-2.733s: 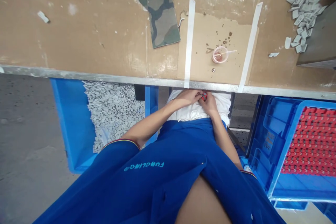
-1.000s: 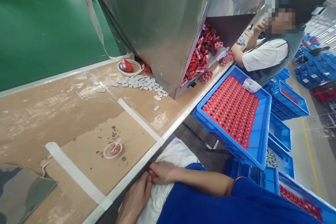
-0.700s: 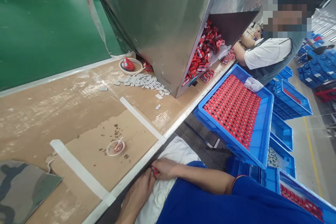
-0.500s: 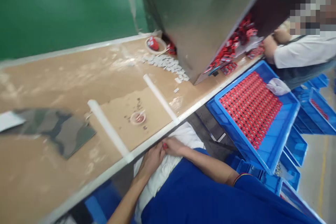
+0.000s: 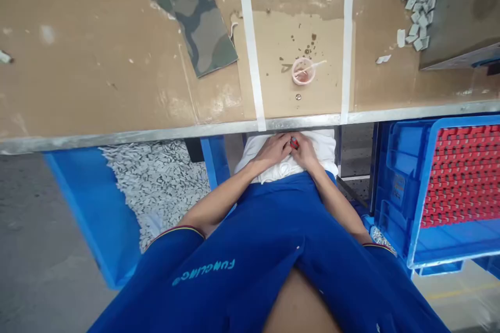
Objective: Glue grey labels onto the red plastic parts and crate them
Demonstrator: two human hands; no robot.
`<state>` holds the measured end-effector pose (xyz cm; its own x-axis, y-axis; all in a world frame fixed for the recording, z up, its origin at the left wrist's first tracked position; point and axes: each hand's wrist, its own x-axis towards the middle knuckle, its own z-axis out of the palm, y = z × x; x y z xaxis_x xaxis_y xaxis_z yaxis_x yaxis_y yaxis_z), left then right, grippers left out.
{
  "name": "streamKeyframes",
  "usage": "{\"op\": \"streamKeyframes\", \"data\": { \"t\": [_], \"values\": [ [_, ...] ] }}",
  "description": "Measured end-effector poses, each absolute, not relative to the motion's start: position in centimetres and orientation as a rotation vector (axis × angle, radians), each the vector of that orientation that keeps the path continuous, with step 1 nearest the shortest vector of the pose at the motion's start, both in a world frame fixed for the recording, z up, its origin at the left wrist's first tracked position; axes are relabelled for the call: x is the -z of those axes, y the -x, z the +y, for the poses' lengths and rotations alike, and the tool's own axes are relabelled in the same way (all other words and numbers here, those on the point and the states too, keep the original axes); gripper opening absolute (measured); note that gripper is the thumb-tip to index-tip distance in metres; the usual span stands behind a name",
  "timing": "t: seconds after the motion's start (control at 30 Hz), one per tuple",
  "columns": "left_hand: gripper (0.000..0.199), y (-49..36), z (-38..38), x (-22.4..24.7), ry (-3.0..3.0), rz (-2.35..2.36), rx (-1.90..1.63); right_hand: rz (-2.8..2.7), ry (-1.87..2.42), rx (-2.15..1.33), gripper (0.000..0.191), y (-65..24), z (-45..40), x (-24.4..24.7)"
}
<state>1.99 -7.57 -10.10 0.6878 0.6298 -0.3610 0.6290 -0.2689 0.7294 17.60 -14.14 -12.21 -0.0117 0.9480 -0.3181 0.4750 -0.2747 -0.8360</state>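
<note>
Piece (image 5: 294, 142), small and red, lies at the meeting fingertips of 2 bare hands in the head view, the feed I monitor from a distance. The right hand (image 5: 306, 152) pinches it between thumb and fingers; the left hand (image 5: 275, 149) is brought up against the right, its fingertips at the piece, though I cannot tell whether they grip it. Both hands are just in front of the metal edge (image 5: 219, 129) of the tabletop (image 5: 97, 83), over a white garment (image 5: 325, 148); a blue shirt (image 5: 273, 218) with turquoise lettering (image 5: 203, 271) fills my lower foreground. On the tabletop, 2 white tape strips (image 5: 252, 57) run near the sides of a cardboard sheet (image 5: 273, 101). Between them I see a pinkish cup (image 5: 295, 65) with reddish contents, a thin stick (image 5: 319, 64) leaning across its rim, dark spots (image 5: 313, 37) beyond it, and a round object (image 5: 298, 97) nearer the edge, too small for me to identify. Left of the sheet lies a camouflage-patterned strip (image 5: 207, 26); to the right, a pile of grey pieces (image 5: 420, 2) spreads beside a metal housing (image 5: 464, 15). Below tabletop level, at left, a blue bin (image 5: 84, 208) holds many small grey parts (image 5: 164, 182); at right, a blue crate (image 5: 457, 247) holds red units (image 5: 464, 177) in rows.
</note>
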Motion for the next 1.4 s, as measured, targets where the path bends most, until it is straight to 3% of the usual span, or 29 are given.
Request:
{"op": "streamKeyframes", "data": {
  "t": [0.43, 0.73, 0.97, 1.4],
  "values": [
    [0.016, -1.9, -10.2, 9.5, -1.793, 1.134, -0.276, -1.554, 1.653, -1.037, 0.034, -16.9, -15.0, 11.7],
    [0.017, -0.6, -6.9, 9.2, -1.788, 0.892, -0.127, -1.532, 1.739, -1.149, 0.049, -17.3, -14.6, 11.8],
    [0.037, -0.9, -5.5, 9.1, -1.774, 0.805, -0.072, -1.443, 1.598, -1.2, 0.052, -17.8, -14.7, 11.6],
    [0.028, -1.4, -6.9, 8.6, -1.924, 0.877, -0.015, -1.226, 1.578, -1.234, 0.045, -17.7, -14.8, 11.7]
  ]
}}
